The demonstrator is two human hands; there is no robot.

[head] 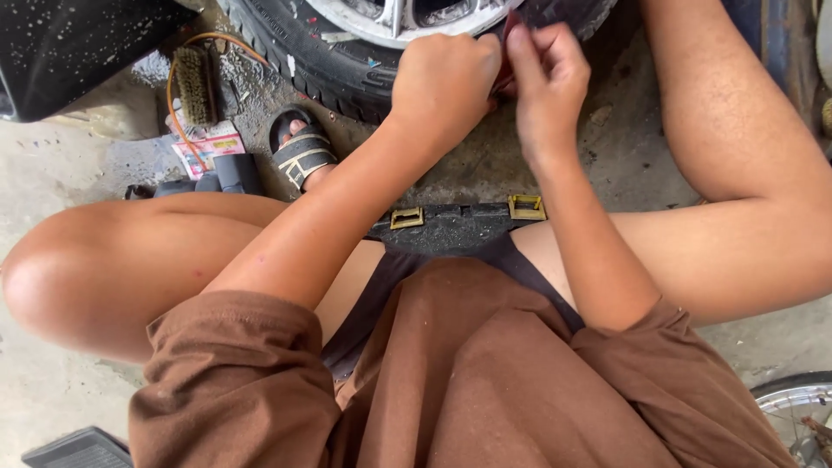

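Note:
A car wheel lies flat at the top of the view, a black tyre (329,65) around a silver alloy rim (390,17). My left hand (446,74) is fisted over the tyre's near sidewall. My right hand (546,82) is beside it, fingers pinched on a small red thing (505,80) held between both hands at the tyre's edge. What the red thing is stays hidden by my fingers. I squat over the wheel, knees wide apart.
A brown scrubbing brush (196,84) and an orange hose (178,121) lie at the top left beside a dark car body (69,48). My sandalled foot (302,156) rests by the tyre. Two small yellow brackets (407,217) sit on a black part. A spoked wheel (793,403) shows bottom right.

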